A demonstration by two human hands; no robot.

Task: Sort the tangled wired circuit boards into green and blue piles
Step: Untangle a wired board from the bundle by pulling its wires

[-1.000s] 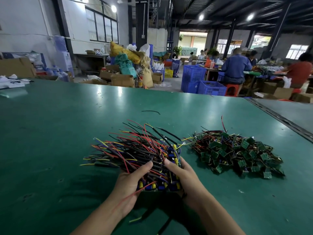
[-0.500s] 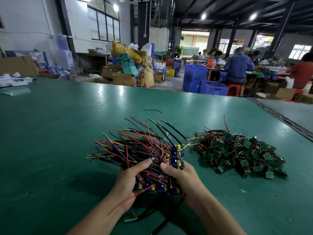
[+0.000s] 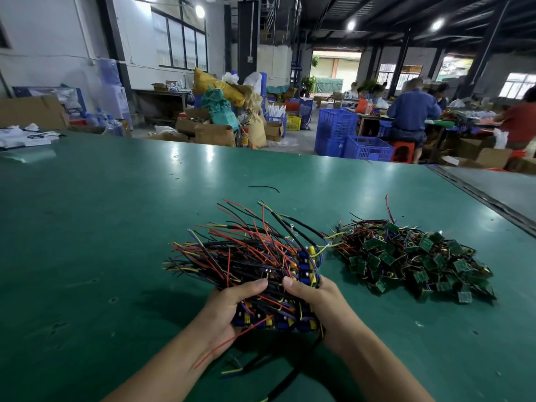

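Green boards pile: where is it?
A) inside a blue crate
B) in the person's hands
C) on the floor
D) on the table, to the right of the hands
D: the green boards pile lies on the table, while the left hand and right hand grip the bundle of blue boards beside it.

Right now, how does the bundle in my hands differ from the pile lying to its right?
The blue-board bundle is gripped by the left hand and right hand; the green-board pile lies untouched on the table. The bundle's boards are blue with yellow parts; the pile's are green. The bundle's wires fan out roughly one way; the pile's are tangled among its boards. Both are small boards trailing red, black and yellow wires.
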